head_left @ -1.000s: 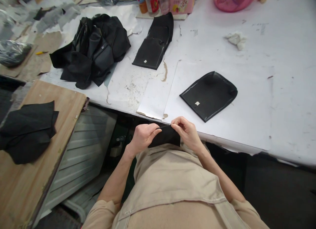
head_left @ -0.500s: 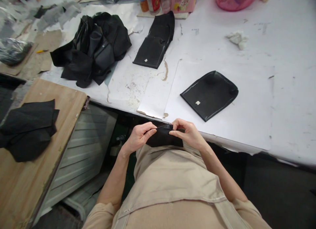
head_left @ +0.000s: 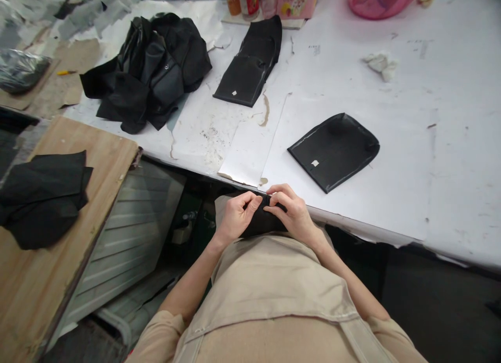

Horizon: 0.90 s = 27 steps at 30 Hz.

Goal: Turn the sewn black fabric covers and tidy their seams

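Note:
A black piece of material (head_left: 260,224) lies over my lap, just below the front edge of the white table (head_left: 407,185). Its upper edge is pinched by my left hand (head_left: 239,214), thumb against the curled fingers. Close beside it, my right hand (head_left: 290,211) grips the same edge between thumb and fingers. On the table, right of and beyond my hands, lies a flat black panel (head_left: 334,151) with one rounded end and a small pale tag. A second black piece (head_left: 246,65), partly folded, lies farther back, also with a pale tag.
A heap of black material (head_left: 148,73) sits at the back left. More black pieces (head_left: 43,196) lie on a wooden board (head_left: 97,149) at the left. Bottles (head_left: 248,2), a pink box (head_left: 297,1), a pink basin (head_left: 381,2) and crumpled white tissue (head_left: 380,64) stand or lie farther back.
My left hand has moved right along the black edge, closer to my right hand. My right hand has shifted slightly left, its fingers spaced differently. The whole view has shifted a little.

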Motion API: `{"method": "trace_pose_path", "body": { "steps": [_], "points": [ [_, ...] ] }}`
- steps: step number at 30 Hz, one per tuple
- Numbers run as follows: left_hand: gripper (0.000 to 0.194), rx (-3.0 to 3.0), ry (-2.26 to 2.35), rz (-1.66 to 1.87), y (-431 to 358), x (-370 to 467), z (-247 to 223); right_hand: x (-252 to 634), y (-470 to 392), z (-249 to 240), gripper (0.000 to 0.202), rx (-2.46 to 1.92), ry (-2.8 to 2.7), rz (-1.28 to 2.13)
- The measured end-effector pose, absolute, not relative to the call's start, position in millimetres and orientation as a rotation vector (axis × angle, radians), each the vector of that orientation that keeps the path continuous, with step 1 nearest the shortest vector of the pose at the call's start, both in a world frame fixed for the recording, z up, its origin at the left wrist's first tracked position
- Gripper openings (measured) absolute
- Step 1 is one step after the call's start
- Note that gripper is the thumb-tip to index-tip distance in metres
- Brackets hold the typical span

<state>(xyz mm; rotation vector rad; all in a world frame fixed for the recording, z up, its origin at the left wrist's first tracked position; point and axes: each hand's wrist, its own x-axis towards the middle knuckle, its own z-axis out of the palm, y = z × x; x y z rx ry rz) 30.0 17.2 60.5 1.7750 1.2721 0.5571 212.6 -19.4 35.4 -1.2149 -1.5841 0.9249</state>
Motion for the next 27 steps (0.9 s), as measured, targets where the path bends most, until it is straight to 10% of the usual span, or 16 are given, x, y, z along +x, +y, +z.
{"method": "trace_pose_path", "body": {
  "steps": [27],
  "points": [
    [0.02,1.446,1.284,0.529,15,47,55,212,-13,35,0.02,-1.22,-0.98,1.53]
  ]
}}
